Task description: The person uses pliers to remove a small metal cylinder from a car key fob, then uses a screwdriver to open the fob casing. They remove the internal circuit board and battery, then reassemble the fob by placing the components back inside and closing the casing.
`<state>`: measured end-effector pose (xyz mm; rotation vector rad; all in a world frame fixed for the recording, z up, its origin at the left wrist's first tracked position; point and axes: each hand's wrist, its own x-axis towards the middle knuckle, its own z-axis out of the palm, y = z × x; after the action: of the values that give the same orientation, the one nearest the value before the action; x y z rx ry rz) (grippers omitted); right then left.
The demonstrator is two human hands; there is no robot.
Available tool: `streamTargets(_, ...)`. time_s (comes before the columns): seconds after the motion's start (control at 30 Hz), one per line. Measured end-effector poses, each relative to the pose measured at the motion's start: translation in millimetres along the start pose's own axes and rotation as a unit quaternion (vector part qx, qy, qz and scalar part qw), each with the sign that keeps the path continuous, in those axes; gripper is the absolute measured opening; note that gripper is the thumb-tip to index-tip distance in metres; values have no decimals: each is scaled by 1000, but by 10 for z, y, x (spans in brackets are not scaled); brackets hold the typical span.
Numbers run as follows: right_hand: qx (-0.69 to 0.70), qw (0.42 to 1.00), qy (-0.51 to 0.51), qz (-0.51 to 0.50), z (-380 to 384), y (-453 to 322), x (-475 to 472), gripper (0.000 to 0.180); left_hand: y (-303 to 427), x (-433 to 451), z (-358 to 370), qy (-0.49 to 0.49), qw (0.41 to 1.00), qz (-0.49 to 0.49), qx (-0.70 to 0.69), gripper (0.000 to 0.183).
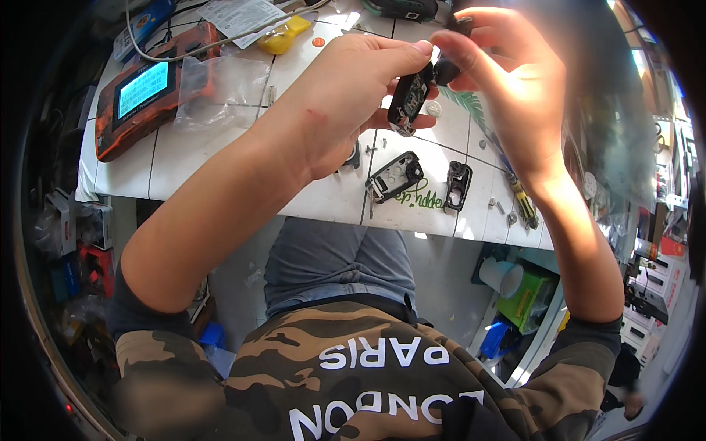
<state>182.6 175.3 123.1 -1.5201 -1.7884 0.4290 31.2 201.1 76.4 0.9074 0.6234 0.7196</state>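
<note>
My left hand [380, 71] grips an opened black key fob shell [411, 99] with a circuit board showing inside it. Close against its upper end, my right hand [502, 60] pinches a small black part [448, 67], whose exact kind I cannot tell. Below the hands on the white tiled table lie an empty key fob housing [395, 177] with a metal key blade and a narrower black housing piece [458, 186]. A round coin cell [434, 108] rests just right of my left fingertips. Small metal bits lie near the housings.
An orange handheld programmer [143, 99] with a lit screen stands at the left, a clear plastic bag [218, 91] beside it. Behind are a yellow object [284, 36], papers [237, 19] and a dark power tool [405, 8]. A yellow-and-black screwdriver [523, 201] lies at the right.
</note>
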Motion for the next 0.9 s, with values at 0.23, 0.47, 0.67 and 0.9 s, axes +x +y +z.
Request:
streamTargets(0.23,-133,968,-37,-211,-7,1,-9,37,18,-13,-39,-9,998,-23,-60,25)
streamTargets(0.47,-145,916,-75,-367,-63,105,-116,42,40,-42,-48,13,995,-41,-91,24)
streamTargets(0.67,-171,892,-93,-407,-114,199,-263,49,70,-36,-61,64,992,-70,-88,22)
streamTargets(0.9,-124,906,-79,-396,-99,339,-353,35,108,-43,-125,-22,992,-100,-70,27)
